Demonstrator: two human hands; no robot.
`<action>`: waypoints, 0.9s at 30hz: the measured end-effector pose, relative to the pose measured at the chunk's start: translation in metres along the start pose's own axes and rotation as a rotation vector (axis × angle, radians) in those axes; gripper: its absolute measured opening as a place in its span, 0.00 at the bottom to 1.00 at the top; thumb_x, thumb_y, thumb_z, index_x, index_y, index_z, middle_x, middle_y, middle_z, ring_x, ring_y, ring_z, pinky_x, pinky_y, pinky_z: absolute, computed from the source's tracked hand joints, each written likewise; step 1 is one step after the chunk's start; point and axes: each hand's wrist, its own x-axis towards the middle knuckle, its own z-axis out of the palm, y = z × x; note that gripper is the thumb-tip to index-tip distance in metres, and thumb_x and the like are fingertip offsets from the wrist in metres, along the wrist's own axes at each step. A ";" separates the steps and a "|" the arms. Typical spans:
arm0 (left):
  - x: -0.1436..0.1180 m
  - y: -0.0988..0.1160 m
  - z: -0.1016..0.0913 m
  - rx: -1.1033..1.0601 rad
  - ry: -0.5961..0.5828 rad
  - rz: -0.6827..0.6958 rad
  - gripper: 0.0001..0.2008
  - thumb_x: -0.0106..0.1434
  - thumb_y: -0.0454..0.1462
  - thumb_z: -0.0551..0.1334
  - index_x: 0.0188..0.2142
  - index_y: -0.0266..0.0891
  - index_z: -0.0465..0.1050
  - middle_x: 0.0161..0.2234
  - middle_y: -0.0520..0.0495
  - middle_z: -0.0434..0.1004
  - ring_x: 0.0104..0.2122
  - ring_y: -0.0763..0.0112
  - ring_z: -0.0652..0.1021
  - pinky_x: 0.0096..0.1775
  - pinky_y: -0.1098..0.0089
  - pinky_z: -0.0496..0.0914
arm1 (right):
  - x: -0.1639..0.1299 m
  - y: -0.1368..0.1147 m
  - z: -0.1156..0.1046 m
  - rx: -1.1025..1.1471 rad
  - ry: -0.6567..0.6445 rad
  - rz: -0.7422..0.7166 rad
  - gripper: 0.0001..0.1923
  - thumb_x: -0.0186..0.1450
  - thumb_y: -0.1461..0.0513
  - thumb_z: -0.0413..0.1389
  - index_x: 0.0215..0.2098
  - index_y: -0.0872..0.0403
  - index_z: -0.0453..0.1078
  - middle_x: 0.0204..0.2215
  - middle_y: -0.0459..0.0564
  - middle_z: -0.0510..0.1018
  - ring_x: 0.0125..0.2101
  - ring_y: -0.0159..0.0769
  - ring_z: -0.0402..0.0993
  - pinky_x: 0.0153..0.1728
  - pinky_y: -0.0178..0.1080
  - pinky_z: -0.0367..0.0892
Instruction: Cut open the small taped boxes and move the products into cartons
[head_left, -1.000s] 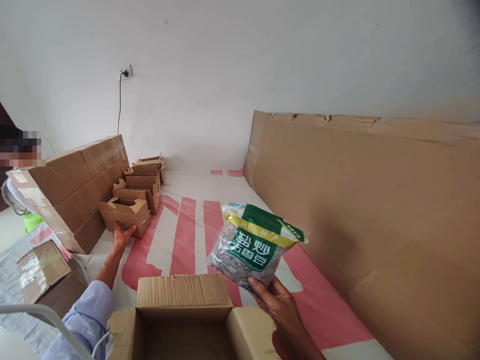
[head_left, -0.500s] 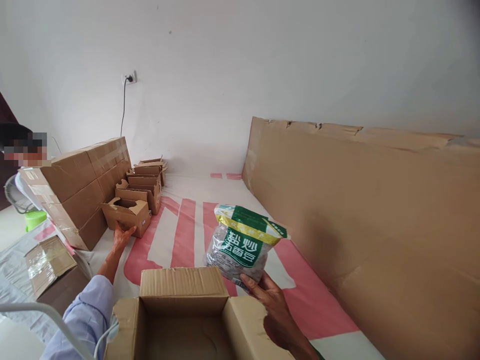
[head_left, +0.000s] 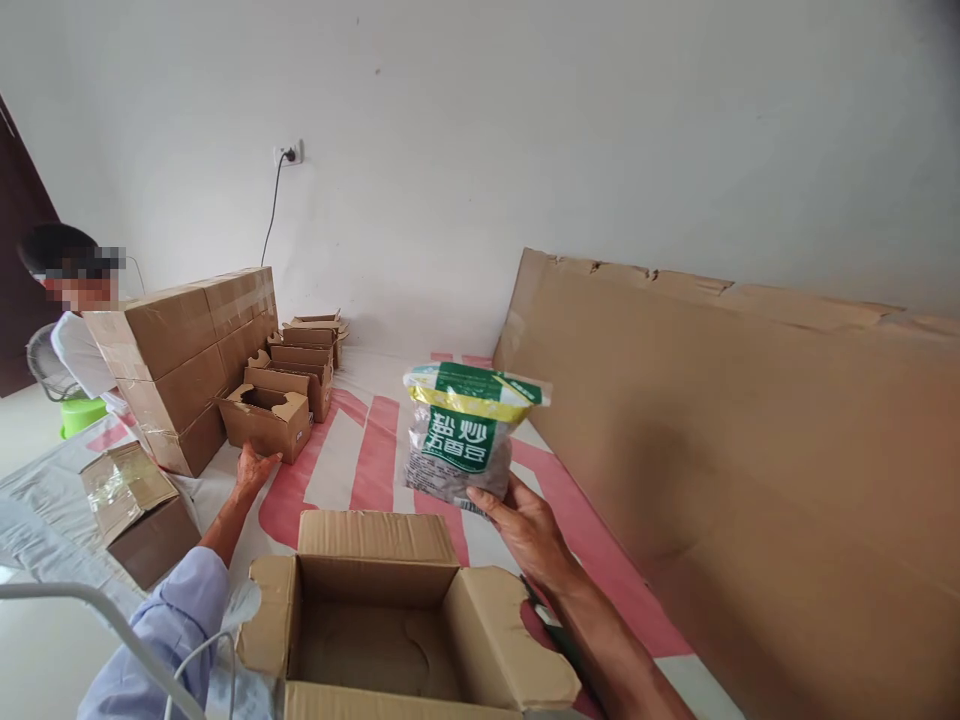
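Holding: right hand (head_left: 529, 522), closed on a green-labelled bag's (head_left: 457, 435) lower corner, aloft beyond an open carton (head_left: 367, 580). Touching: left hand (head_left: 257, 468), at a small box (head_left: 268, 432), grip unclear from here. Step, seemingly: positioning the bag; next move calls for clearing the flaps (head_left: 375, 535).

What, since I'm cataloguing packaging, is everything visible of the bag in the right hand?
The bag looks like clear plastic, with a green top, a yellow band and white characters on a green panel; greyish contents seem visible. It looks closed and roughly upright, front facing the camera, above the open box in view. The right hand grips its lower right corner, thumb in front.
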 end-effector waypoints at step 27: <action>-0.072 -0.044 -0.041 -0.207 -0.133 -0.125 0.41 0.55 0.46 0.79 0.64 0.38 0.69 0.58 0.32 0.78 0.45 0.51 0.84 0.36 0.64 0.78 | 0.104 -0.012 0.308 -0.981 -0.866 -0.054 0.09 0.58 0.65 0.69 0.38 0.54 0.79 0.38 0.50 0.86 0.42 0.44 0.82 0.38 0.36 0.72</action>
